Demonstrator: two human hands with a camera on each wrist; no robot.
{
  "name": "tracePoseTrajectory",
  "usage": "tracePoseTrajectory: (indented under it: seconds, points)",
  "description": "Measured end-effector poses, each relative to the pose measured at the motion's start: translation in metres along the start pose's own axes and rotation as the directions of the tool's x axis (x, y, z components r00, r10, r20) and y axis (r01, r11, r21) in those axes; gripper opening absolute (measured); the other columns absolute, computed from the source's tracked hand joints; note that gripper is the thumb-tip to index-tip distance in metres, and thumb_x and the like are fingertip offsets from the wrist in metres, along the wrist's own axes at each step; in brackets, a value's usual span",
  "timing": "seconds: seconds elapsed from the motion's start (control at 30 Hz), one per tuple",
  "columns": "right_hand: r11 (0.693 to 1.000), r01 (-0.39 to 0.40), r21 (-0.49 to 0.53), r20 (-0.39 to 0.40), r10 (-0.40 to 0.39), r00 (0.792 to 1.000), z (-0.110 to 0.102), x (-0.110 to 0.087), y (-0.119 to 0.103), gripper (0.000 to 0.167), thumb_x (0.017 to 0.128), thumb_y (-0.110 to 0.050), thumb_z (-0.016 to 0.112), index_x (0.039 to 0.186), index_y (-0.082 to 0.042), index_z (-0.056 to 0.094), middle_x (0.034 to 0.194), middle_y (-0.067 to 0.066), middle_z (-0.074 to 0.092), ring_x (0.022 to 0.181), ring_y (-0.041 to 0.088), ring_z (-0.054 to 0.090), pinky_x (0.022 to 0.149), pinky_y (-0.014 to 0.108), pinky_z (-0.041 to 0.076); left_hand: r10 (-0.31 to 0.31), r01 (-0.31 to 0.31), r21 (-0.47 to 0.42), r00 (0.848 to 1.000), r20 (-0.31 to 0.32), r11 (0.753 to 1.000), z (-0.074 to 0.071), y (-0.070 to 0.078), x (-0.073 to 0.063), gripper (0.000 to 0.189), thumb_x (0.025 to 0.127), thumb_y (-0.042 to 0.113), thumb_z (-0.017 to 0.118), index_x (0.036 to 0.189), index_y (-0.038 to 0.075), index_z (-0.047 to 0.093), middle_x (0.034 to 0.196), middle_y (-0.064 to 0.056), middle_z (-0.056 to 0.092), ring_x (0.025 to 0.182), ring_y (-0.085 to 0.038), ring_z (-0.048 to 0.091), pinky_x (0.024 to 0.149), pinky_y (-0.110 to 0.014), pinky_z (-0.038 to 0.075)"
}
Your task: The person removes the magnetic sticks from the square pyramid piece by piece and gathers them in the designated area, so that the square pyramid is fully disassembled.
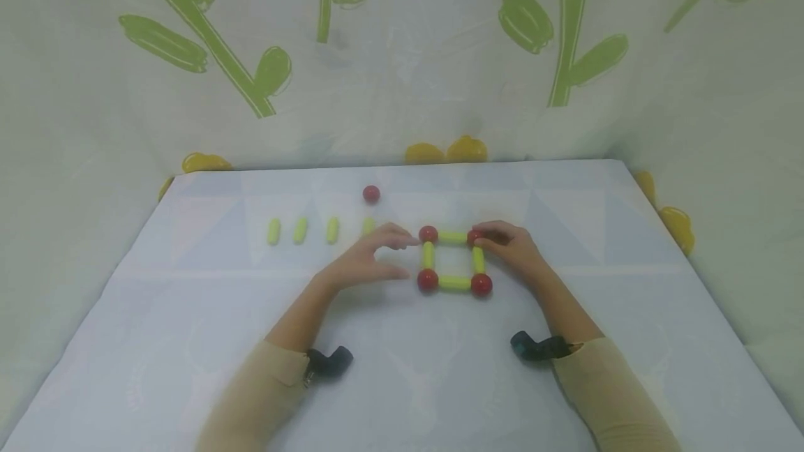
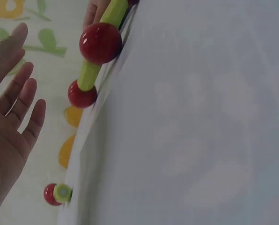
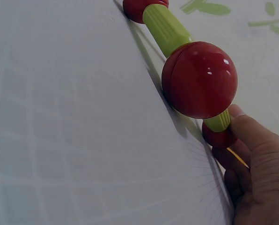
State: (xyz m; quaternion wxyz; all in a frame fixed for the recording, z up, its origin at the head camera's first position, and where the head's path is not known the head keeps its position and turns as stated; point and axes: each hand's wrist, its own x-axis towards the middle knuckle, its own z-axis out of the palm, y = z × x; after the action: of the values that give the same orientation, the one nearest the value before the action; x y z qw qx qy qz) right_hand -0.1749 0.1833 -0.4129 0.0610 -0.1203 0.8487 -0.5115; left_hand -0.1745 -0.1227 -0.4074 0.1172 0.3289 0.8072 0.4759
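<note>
A square of red balls and yellow-green rods (image 1: 455, 283) lies just right of the frame's centre. The right hand (image 1: 515, 248), nearer, pinches its upper-right ball (image 1: 473, 237); the left hand (image 1: 361, 260), fingers parted and holding nothing, hovers just left of its upright left side. A pale patterned bench (image 1: 414, 396) meets a leaf-printed backdrop (image 1: 414, 75).

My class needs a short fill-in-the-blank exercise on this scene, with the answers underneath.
1. The ____ hand grips a corner ball.
2. The four balls of the square frame are all coloured ____.
3. Left of the frame, the loose sticks number ____.
4. The left hand holds ____.

Missing words: right; red; four; nothing.
</note>
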Motion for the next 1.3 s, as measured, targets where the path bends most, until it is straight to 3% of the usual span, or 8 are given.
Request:
tracePoseTrajectory:
  seconds: [0.2,0.43,0.73,1.0,1.13,1.3]
  points:
    - [1.000,0.005,0.011,-0.009,-0.005,1.000,0.002,0.009,0.026,0.035,0.089,-0.020,0.066,0.121,-0.007,0.061,0.118,0.011,0.065,0.116,0.024,0.056,0.099,0.031,0.045,0.048,-0.050,0.017,0.993,0.109,0.999,0.018,-0.002,0.014,0.043,0.081,0.021,0.075,0.122,0.017,0.064,0.119,0.006,0.056,0.113,-0.012,0.048,0.099,-0.037,0.042]
    - [0.999,0.029,0.022,-0.022,-0.029,0.999,0.004,0.012,0.035,0.037,0.086,-0.030,0.069,0.118,-0.012,0.064,0.115,0.006,0.066,0.114,0.021,0.057,0.100,0.040,0.044,0.003,-0.030,0.135,0.981,0.194,0.990,0.031,-0.007,0.020,0.040,0.080,0.020,0.076,0.119,0.023,0.065,0.117,0.011,0.055,0.112,-0.007,0.045,0.095,-0.027,0.045]
    - [1.000,0.022,0.012,-0.029,-0.022,0.999,0.003,0.011,0.035,0.038,0.086,-0.034,0.068,0.118,-0.013,0.064,0.115,0.005,0.066,0.114,0.021,0.057,0.100,0.042,0.044,0.186,-0.232,0.193,0.955,0.230,0.953,0.038,-0.016,0.021,0.039,0.078,0.010,0.077,0.115,0.015,0.066,0.114,0.001,0.056,0.108,-0.012,0.049,0.095,-0.022,0.045]
    - [1.000,0.006,0.024,-0.040,-0.005,0.999,0.002,0.011,0.035,0.037,0.085,-0.033,0.069,0.117,-0.014,0.064,0.115,0.005,0.066,0.115,0.020,0.057,0.100,0.041,0.044,0.207,-0.277,0.259,0.941,0.267,0.926,0.038,-0.017,0.026,0.035,0.081,0.014,0.075,0.114,0.016,0.066,0.111,0.000,0.057,0.106,-0.012,0.050,0.095,-0.022,0.044]
    - [1.000,0.016,0.021,-0.037,-0.015,0.999,0.002,0.013,0.035,0.037,0.086,-0.034,0.069,0.117,-0.014,0.064,0.114,0.004,0.067,0.114,0.019,0.057,0.100,0.040,0.044,0.205,-0.270,0.245,0.943,0.261,0.931,0.038,-0.017,0.025,0.032,0.081,0.015,0.074,0.112,0.016,0.067,0.109,0.000,0.056,0.105,-0.012,0.049,0.094,-0.022,0.044]
    - [0.999,0.004,0.034,-0.030,-0.003,1.000,0.003,0.013,0.036,0.038,0.086,-0.034,0.069,0.117,-0.013,0.064,0.115,0.005,0.066,0.114,0.020,0.057,0.100,0.041,0.044,0.116,-0.140,0.094,0.967,0.225,0.986,0.038,-0.019,0.020,0.030,0.081,0.016,0.074,0.111,0.019,0.067,0.107,0.006,0.056,0.103,-0.009,0.051,0.090,-0.023,0.047]
